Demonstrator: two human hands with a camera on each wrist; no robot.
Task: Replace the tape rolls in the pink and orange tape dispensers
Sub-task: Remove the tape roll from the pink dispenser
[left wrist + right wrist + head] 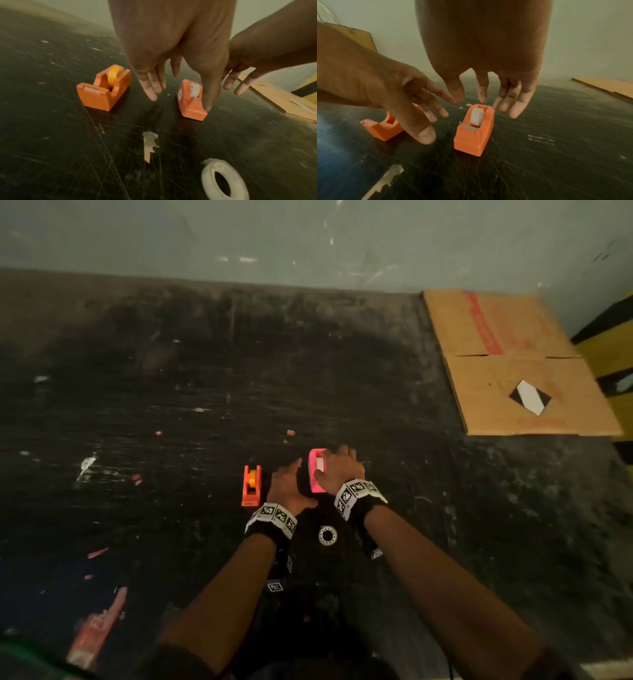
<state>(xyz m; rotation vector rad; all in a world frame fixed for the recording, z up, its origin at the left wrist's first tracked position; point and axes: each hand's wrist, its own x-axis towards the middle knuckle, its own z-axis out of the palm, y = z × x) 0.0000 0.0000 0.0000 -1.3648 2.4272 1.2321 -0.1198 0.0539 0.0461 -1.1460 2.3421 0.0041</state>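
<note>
The orange dispenser stands on the dark table with a yellow roll in it. To its right stands the pink dispenser, which looks orange in both wrist views and holds a white roll. My left hand hovers between the two dispensers, fingers spread and empty. My right hand hangs over the pink dispenser's far end with straight fingers, holding nothing. A loose white tape roll lies flat near my wrists.
A flattened cardboard box covers the table's back right corner. A grey wall runs along the far edge. A torn paper scrap lies in front of the dispensers. Red label scraps sit near the front left.
</note>
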